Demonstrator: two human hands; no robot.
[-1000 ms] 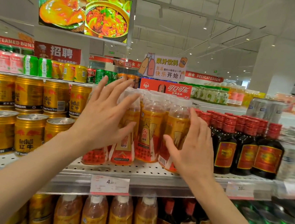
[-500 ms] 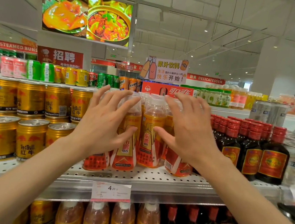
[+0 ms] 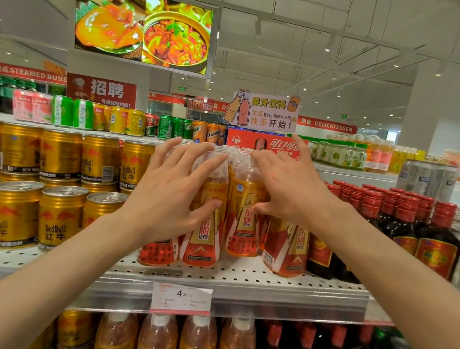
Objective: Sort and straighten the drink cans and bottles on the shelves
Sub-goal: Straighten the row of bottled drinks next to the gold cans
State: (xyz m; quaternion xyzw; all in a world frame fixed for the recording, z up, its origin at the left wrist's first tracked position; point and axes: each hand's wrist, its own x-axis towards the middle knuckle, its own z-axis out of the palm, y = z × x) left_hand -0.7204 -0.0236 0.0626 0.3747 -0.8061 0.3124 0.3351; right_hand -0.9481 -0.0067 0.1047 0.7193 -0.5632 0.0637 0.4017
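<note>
Head view — both spread, flat-fingered hands, left hand (image 3: 166,195) and right hand (image 3: 291,187), press 东鹏特饮 bottles (image 3: 242,219) beside RedBull cans (image 3: 55,219).

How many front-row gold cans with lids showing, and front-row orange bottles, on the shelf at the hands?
Gold cans: 4 (leftmost cut by the frame edge)
Orange bottles: 4 (one mostly behind the left hand)
Total: 8
</note>
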